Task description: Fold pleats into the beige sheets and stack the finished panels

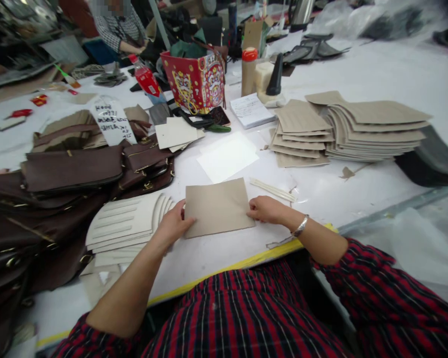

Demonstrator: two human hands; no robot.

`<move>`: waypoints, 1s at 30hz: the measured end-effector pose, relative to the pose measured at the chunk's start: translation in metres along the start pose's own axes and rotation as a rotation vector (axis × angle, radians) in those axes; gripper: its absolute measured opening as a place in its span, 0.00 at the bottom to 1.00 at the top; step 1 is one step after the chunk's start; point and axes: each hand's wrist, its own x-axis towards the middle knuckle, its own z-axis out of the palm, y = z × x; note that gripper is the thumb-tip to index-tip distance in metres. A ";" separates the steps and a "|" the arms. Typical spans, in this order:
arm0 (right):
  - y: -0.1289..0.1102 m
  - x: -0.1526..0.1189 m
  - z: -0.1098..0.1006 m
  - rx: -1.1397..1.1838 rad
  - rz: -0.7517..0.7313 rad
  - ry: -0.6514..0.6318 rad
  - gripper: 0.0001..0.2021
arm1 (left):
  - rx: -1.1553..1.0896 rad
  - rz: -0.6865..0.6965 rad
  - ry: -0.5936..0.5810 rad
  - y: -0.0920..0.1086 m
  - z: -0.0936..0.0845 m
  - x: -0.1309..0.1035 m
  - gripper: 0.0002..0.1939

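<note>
At the desk (317, 199), apparently positioning a tan sheet (219, 208), gripped at opposite edges by left hand (174, 223) and right hand (265, 209); next, probably hold flat.

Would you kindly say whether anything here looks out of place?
A ragged brown scrap lies loose beside the stacked brown sheets; a jagged dark line near the table's yellow edge might be a tear.
</note>
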 end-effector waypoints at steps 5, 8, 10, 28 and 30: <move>0.002 0.006 0.007 0.037 0.025 -0.009 0.11 | 0.158 0.076 -0.006 -0.002 -0.001 -0.006 0.32; 0.002 0.007 0.009 0.064 0.024 0.006 0.10 | 0.163 0.093 0.013 -0.004 0.002 -0.006 0.32; 0.002 0.007 0.010 0.071 0.031 0.007 0.10 | 0.168 0.099 0.021 -0.006 0.005 -0.006 0.33; -0.005 0.002 -0.004 -0.157 0.007 0.036 0.11 | 0.371 1.058 0.241 0.055 0.096 -0.033 0.21; -0.001 0.003 -0.004 -0.134 -0.009 0.042 0.11 | 0.392 1.089 0.160 0.060 0.111 -0.030 0.18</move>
